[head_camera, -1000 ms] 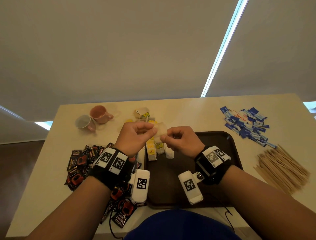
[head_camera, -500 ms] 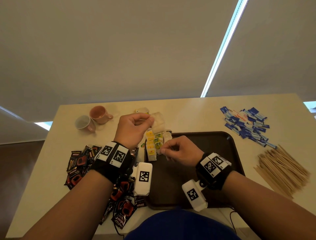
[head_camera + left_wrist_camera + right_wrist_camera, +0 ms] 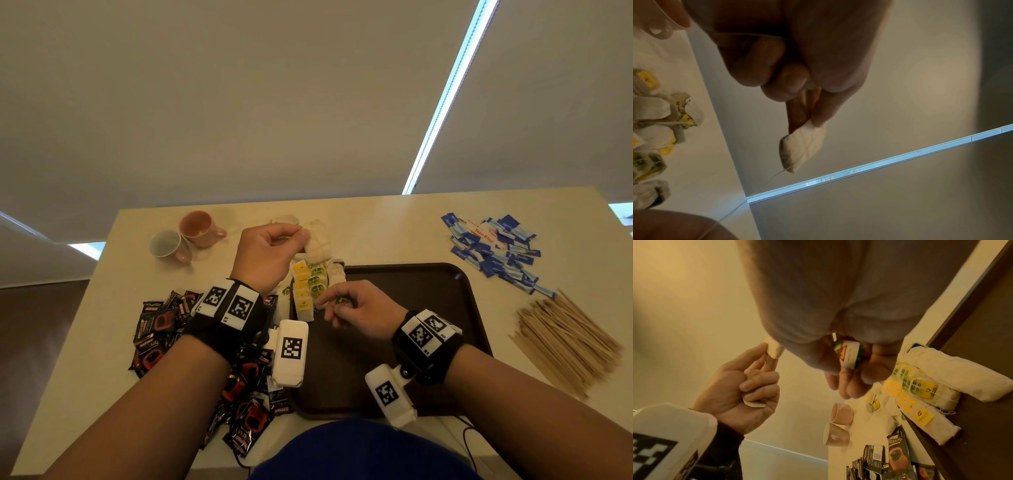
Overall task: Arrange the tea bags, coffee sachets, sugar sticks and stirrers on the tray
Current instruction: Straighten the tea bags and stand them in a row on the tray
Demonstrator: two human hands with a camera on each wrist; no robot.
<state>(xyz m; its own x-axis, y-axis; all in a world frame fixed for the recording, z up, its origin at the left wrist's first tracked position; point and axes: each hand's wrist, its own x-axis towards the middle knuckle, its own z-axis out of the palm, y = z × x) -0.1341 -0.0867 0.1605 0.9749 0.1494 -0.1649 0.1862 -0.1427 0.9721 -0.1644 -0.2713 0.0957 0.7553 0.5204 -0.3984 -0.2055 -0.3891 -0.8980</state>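
Two hands share one tea bag: the left hand point(image 3: 270, 253) pinches the pouch point(image 3: 802, 148) by its upper edge between thumb and fingertip, so the bag hangs below the grip, lifted over the tray's far left corner. The right hand point(image 3: 356, 310) pinches the tag point(image 3: 849, 354) between curled fingers, low over the tray point(image 3: 428, 301), beside the row of bags point(image 3: 310, 291) already laid at its left edge. A thin string point(image 3: 731, 211) runs taut between them.

Risk, as I judge it: pull the hands further apart and the string could tear off the pouch or rip the paper. Let it go slack near the row and it may snag a laid bag and drag it askew. Sachets point(image 3: 161, 329) lie at the tabletop's left edge; sugar sticks point(image 3: 493, 246) and stirrers point(image 3: 568, 339) lie at its right, not yet on the tray.
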